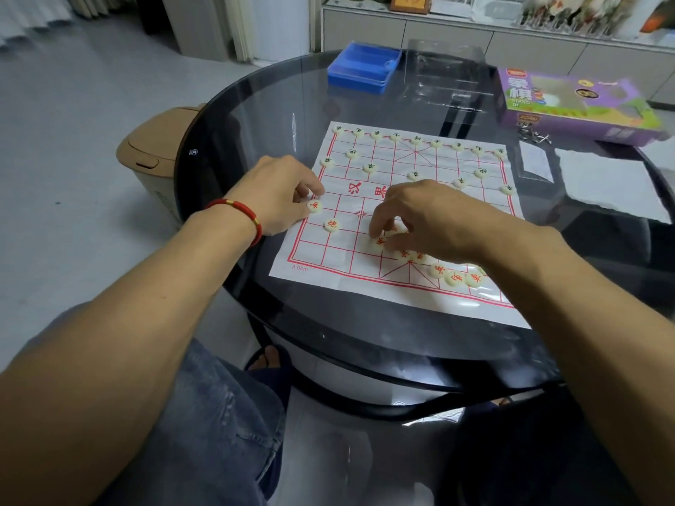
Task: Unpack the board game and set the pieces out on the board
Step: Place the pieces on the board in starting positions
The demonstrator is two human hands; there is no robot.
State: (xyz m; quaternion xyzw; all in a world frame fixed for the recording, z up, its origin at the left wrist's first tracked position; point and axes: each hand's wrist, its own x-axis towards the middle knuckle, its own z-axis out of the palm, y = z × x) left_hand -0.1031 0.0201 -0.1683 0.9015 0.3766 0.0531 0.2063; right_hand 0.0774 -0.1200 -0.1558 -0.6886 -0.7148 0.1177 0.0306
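My left hand (pixel 281 193) pinches a round cream red-lettered piece (pixel 314 206) at the white red-gridded paper board (pixel 365 199)'s edge, my right hand (pixel 420 217) fingers the loose pile beneath, so I should seat each squarely on an intersection.

I see a tan lidded bin (pixel 146 155) on the floor left of my dark glass table (pixel 255 115), a grey cabinet (pixel 456 34) behind it, and 2 white paper sheets (pixel 606 180) at my right.

A home living room: a round glass table (pixel 255 115), a lidded bin (pixel 153 151) on the tiled floor (pixel 73 122), and a low cabinet (pixel 438 31) holding ornaments along the wall.
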